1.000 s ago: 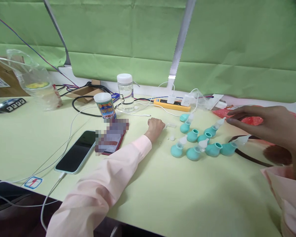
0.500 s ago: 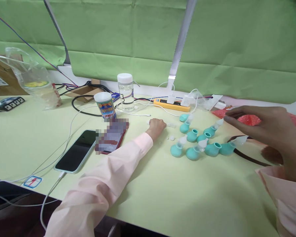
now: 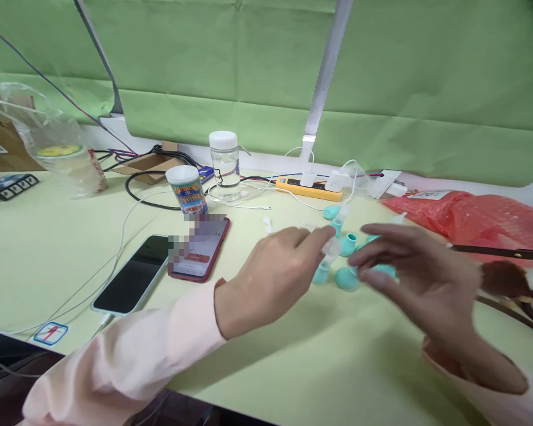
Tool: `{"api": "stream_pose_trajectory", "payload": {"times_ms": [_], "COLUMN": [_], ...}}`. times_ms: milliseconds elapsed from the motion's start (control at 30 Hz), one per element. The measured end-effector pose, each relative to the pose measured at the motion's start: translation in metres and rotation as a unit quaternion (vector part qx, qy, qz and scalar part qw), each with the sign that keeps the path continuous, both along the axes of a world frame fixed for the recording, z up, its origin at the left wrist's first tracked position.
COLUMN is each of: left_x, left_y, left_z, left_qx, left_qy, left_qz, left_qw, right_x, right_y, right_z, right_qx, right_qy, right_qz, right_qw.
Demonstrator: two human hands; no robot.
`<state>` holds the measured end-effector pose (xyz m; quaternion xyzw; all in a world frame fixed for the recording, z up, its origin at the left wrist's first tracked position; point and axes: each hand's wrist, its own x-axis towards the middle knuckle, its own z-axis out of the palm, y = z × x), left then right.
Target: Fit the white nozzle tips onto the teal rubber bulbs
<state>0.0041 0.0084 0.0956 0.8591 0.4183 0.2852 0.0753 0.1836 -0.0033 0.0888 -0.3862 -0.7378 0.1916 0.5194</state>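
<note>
At ctr-right of the frame, a knock-over risk is noted: the teal squeeze bulbs (image 3: 347, 279) are round-bottomed and closely grouped, so one could be tipped or rolled into the next if brushed by the L hand (image 3: 270, 278) or R hand (image 3: 420, 272), both being placed right at the group. Poss. loss of the small white piece (image 3: 267, 228), ctr of frame, beyond the L hand; it could be swept off by a sleeve or cuff, being light and loose. A translucent part (image 3: 331, 247) is seen at the L fingertips; it could be dropped or bent if pinched off-ctr.

Grip, L: fingers bent and bunched; whether the part is clamped or merely overlapped can't be told, thumb being hidden. Grip, R: thumb and fingers parted, nothing seen between them; fingertips blurred.

Condition of bulbs: smooth, matte teal, no splits visible at this res. An open-necked bulb (image 3: 348, 245) is seen mouth up, w/ a thick rim. Behind it, a translucent nozzle (image 3: 344, 212) is seen atop another bulb. Farther right, bulbs are partly hidden by the R hand; fit of nozzles there can't be checked.

Surroundings: orange power strip (image 3: 308, 189), upper ctr, w/ chargers fitted; lidded bottle (image 3: 225, 171) stood to its left, liquid apparently inside, so a spill hazard is judged poss. if toppled.
</note>
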Motion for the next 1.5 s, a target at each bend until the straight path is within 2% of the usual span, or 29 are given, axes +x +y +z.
{"api": "stream_pose_trajectory", "payload": {"times_ms": [67,200,267,367,467,533,633,700,767,933,1000,1267,1400,1500], "left_x": [-0.005,-0.009,-0.009,-0.008,-0.010,-0.013,-0.019,-0.023,-0.025,-0.024,-0.024,-0.028,-0.027,-0.025], "left_y": [-0.006,-0.006,-0.007,-0.012,-0.014,-0.009,0.005,0.014,0.020,0.021,0.020,0.019,0.016,0.013], "left_z": [-0.019,-0.062,-0.075,-0.083,-0.083,-0.081,-0.082,-0.084,-0.087,-0.091,-0.090,-0.091,-0.088,-0.087], "left_qx": [0.095,0.118,0.122,0.101,0.009,-0.099,-0.293,-0.381,-0.421,-0.451,-0.455,-0.370,-0.309,-0.279], "left_qy": [0.000,-0.022,-0.017,-0.054,-0.180,-0.277,-0.388,-0.414,-0.417,-0.413,-0.403,-0.343,-0.297,-0.289], "left_qz": [-0.039,-0.049,-0.065,-0.090,-0.074,-0.044,0.005,0.004,-0.013,-0.056,-0.060,-0.112,-0.092,-0.095], "left_qw": [0.995,0.992,0.990,0.989,0.981,0.955,0.873,0.827,0.806,0.789,0.792,0.856,0.899,0.911], "right_x": [-0.016,-0.035,-0.038,-0.038,-0.035,-0.035,-0.036,-0.036,-0.036,-0.034,-0.033,-0.034,-0.035,-0.035], "right_y": [-0.009,-0.010,-0.006,-0.003,-0.004,-0.004,-0.004,-0.003,-0.001,0.004,0.004,0.005,0.005,0.005], "right_z": [-0.016,-0.054,-0.071,-0.087,-0.094,-0.096,-0.099,-0.101,-0.103,-0.106,-0.107,-0.105,-0.104,-0.103], "right_qx": [-0.063,-0.143,-0.177,-0.212,-0.234,-0.245,-0.248,-0.238,-0.227,-0.200,-0.198,-0.211,-0.225,-0.239], "right_qy": [-0.016,-0.005,0.012,0.048,0.079,0.087,0.071,0.044,0.017,0.015,0.027,0.070,0.077,0.079], "right_qz": [0.056,0.043,0.037,0.055,0.079,0.085,0.090,0.095,0.099,0.100,0.091,0.081,0.078,0.074], "right_qw": [0.996,0.989,0.983,0.975,0.966,0.962,0.962,0.966,0.969,0.975,0.976,0.972,0.968,0.965]}}
